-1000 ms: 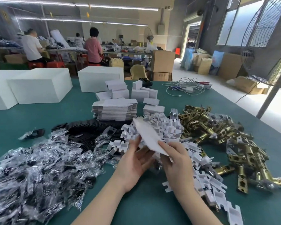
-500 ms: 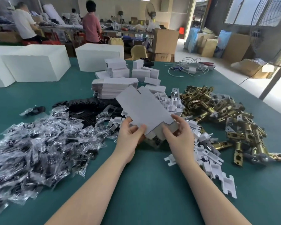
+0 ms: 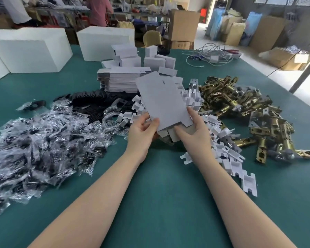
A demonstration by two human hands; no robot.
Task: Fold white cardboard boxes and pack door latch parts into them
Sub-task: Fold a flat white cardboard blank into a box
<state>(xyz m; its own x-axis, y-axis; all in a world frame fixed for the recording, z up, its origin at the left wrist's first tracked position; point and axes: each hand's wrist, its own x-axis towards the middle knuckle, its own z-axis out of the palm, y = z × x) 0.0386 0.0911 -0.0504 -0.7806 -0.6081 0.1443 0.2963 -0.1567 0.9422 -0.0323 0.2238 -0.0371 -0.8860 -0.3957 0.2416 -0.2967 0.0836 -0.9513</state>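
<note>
At centre frame we hold a flat white box blank (image 3: pixel 164 101) tilted above the green desk (image 3: pixel 165 194). Our left hand (image 3: pixel 141 131) pinches its lower left edge, thumb on top; our right hand (image 3: pixel 191 129) grips the lower right corner, its fingers partly hidden beneath the flaps. Brass latch parts (image 3: pixel 240 106) pile at right, cut off partly by white inserts (image 3: pixel 227 154).

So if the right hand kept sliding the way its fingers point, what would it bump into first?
The right hand points up-left, gripping the flat white box blank. Beyond it, probably the stack of flat blanks, though depth is hard to judge.
</note>
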